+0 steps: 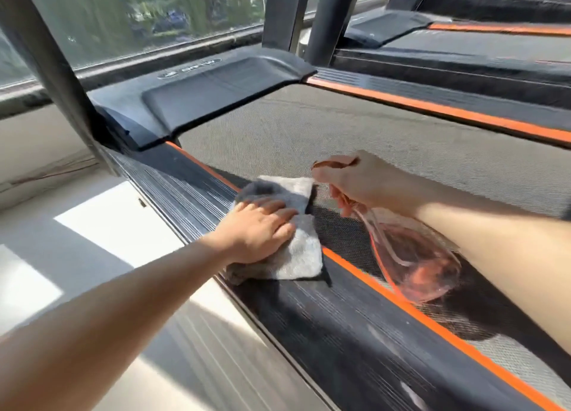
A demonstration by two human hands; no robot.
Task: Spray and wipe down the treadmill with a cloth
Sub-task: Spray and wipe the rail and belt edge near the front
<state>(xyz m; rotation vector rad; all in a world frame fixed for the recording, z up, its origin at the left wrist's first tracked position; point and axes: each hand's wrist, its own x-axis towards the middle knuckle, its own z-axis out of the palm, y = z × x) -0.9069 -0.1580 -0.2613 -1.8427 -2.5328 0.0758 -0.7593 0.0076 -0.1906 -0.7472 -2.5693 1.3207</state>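
We see the treadmill (386, 126) running across the middle of the frame, its grey woven belt in sun. Its black ribbed side rail (349, 321) runs from centre left to the lower right, edged with an orange stripe (438, 330). A black motor cover (222, 89) sits at the upper left.

The cloth (299, 259) is grey and fluffy, folded to a rough square. It lies at the centre of the frame, across the side rail and the stripe, with its upper corner over the belt's edge.

The left hand (259, 231) comes in from the lower left on a straight arm. It lies palm down on the cloth, fingers straight and close together, pressing it flat against the rail.

The right hand (364, 182), just right of the cloth, comes from the right edge and is curled round the neck of the spray bottle (417, 265). The bottle is clear, pink-tinted plastic. It hangs tilted over the belt, body toward the lower right, head toward the cloth. It is blurred, so we cannot tell whether a finger rests on the trigger.

A window (139, 18) fills the upper left, and a second treadmill (479, 46) stands at the upper right.
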